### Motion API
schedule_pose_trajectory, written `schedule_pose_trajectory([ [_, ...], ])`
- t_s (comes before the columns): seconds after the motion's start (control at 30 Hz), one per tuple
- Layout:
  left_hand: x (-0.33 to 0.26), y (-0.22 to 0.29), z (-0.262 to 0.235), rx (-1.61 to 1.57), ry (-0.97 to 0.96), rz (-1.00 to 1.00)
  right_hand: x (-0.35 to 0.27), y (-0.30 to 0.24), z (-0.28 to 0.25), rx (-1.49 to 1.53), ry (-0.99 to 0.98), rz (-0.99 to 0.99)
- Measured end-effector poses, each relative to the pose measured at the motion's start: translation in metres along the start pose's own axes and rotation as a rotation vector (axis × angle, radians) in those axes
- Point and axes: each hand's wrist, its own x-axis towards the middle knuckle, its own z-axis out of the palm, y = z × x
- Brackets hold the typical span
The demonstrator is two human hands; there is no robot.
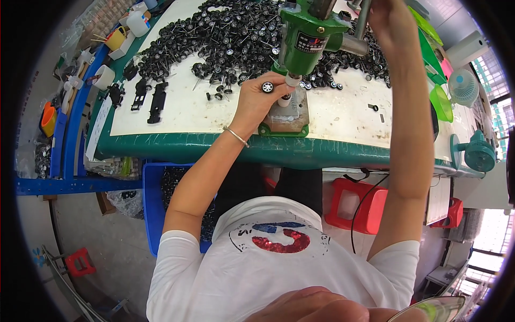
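Observation:
My left hand is closed in a pinch around a small black toy wheel with a silver hub. It is just beneath the ram of a green hand press, and its fingertips reach toward the white tip of the ram. Under the fingers, a small white post stands on the press base. Up at the top right, my right hand is wrapped around the metal press lever; some of its fingers are hidden. Behind the press spreads a large heap of black wheels on axles.
Black toy chassis pieces lie on the white tabletop's left side. A blue crate with black parts stands below the green padded edge. Red stools are under the table. Small fans stand at right.

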Motion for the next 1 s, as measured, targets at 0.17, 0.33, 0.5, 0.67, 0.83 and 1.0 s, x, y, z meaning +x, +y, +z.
schedule_pose_trajectory([
  [0.17,0.005,0.003,0.006,-0.053,-0.046,-0.016,0.055,-0.023,-0.018,0.495,-0.416,0.884],
  [0.33,0.003,0.002,0.001,0.004,-0.059,-0.029,0.01,-0.011,0.012,-0.218,0.072,-0.134],
  [0.5,0.004,-0.003,0.001,0.037,-0.06,0.006,-0.009,-0.015,0.008,-0.22,-0.02,-0.321],
  [0.67,0.004,-0.004,0.001,0.05,-0.069,0.037,-0.027,-0.013,0.009,-0.191,-0.031,-0.545],
  [0.83,0.002,-0.004,0.002,0.071,-0.053,0.012,-0.048,-0.011,-0.01,-0.187,-0.178,-0.797],
  [1.0,-0.001,-0.005,0.004,0.057,-0.027,0.028,-0.043,-0.012,-0.033,-0.01,-0.45,-0.656],
])
